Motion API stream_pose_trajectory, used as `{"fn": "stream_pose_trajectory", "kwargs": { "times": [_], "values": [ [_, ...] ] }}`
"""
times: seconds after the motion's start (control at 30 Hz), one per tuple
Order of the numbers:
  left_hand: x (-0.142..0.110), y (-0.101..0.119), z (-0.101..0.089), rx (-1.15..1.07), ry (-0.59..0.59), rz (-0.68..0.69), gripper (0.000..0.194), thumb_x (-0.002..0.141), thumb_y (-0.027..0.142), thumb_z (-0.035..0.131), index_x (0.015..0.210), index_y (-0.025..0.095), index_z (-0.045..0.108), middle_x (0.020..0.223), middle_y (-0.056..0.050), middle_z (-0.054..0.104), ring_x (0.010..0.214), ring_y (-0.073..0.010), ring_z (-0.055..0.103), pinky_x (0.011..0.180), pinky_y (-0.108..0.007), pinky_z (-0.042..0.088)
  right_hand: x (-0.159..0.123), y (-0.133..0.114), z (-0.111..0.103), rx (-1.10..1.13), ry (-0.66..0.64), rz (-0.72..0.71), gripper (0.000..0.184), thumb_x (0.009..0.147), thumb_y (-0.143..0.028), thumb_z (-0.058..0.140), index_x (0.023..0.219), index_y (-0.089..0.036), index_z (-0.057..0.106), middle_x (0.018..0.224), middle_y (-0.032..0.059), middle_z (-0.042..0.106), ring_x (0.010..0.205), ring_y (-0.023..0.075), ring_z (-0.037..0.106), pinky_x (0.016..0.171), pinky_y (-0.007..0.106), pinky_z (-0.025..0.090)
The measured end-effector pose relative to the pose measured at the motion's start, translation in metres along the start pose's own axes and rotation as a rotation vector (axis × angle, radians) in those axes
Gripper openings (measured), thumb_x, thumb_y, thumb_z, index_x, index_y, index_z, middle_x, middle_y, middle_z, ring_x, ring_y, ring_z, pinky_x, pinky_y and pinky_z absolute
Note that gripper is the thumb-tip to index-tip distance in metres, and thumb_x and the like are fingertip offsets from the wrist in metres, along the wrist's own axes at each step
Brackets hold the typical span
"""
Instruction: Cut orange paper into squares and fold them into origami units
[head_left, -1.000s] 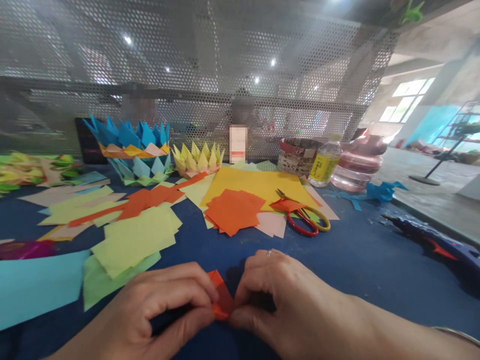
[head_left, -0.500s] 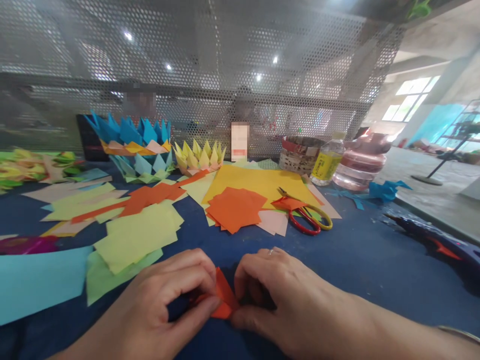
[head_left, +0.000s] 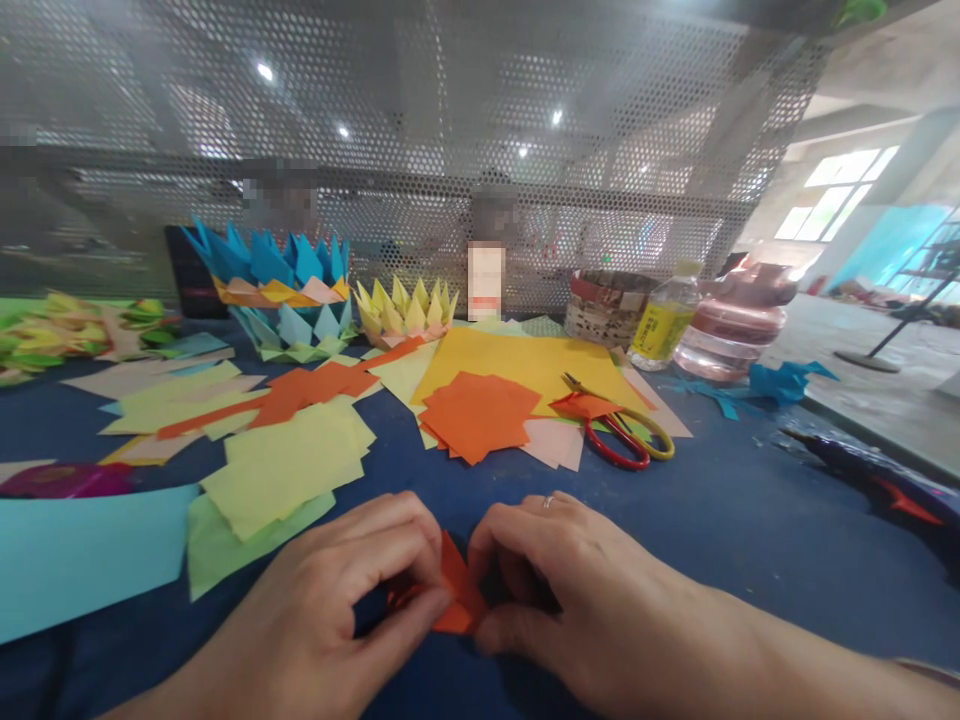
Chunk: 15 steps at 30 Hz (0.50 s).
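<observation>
A small folded orange paper piece (head_left: pixel 456 592) sits low over the blue table (head_left: pixel 735 520), pinched from both sides. My left hand (head_left: pixel 337 610) grips its left edge between thumb and curled fingers. My right hand (head_left: pixel 562 590), with a ring on one finger, holds its right edge the same way. Just beyond my hands lies a stack of orange paper squares (head_left: pixel 478 415) on a large yellow sheet (head_left: pixel 525 365). Most of the folded piece is hidden by my fingers.
Red-and-yellow scissors (head_left: pixel 626 440) lie right of the orange stack. Yellow-green squares (head_left: pixel 289 465), a light blue sheet (head_left: pixel 82 555), folded paper crowns (head_left: pixel 281 290), a bottle (head_left: pixel 664 325), a pink jug (head_left: pixel 724 335) and a glue gun (head_left: pixel 870 480) surround the work spot. A perforated metal screen (head_left: pixel 450 180) closes the back.
My fingers have worked the orange piece between them, turning and folding it slightly. The camera has shifted a little, so everything sits slightly further right in the frame.
</observation>
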<state>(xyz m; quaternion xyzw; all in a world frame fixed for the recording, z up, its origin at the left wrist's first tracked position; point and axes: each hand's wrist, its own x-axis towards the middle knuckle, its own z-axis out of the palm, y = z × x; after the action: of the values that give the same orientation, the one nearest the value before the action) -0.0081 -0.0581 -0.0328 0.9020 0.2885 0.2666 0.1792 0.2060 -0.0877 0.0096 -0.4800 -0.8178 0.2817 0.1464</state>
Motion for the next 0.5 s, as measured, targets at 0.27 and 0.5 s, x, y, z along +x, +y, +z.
{"fn": "stream_pose_trajectory", "kwargs": {
  "times": [0.27,0.5],
  "values": [
    [0.0018,0.0006,-0.0022,0.043,0.028,0.009,0.013,0.086,0.013,0.054,0.077,0.023,0.056,0.079,0.004,0.063,0.069,-0.0088,0.063,0.06,-0.015,0.051,-0.0003,0.0069,0.0056,0.0,0.026,-0.088,0.01,0.079,-0.015,0.075,0.08,-0.02,0.067,0.073,-0.0065,0.068,0.072,0.0098,0.06,0.07,0.021,0.039],
    [0.0008,-0.0008,-0.0008,0.052,0.073,0.074,0.016,0.089,0.008,0.049,0.087,0.023,0.055,0.084,0.002,0.063,0.073,-0.0077,0.063,0.066,-0.013,0.051,-0.0017,0.008,0.0076,-0.043,0.053,-0.127,0.01,0.08,-0.011,0.073,0.079,-0.019,0.069,0.074,-0.0053,0.068,0.073,0.0102,0.061,0.072,0.021,0.041]
  ]
}}
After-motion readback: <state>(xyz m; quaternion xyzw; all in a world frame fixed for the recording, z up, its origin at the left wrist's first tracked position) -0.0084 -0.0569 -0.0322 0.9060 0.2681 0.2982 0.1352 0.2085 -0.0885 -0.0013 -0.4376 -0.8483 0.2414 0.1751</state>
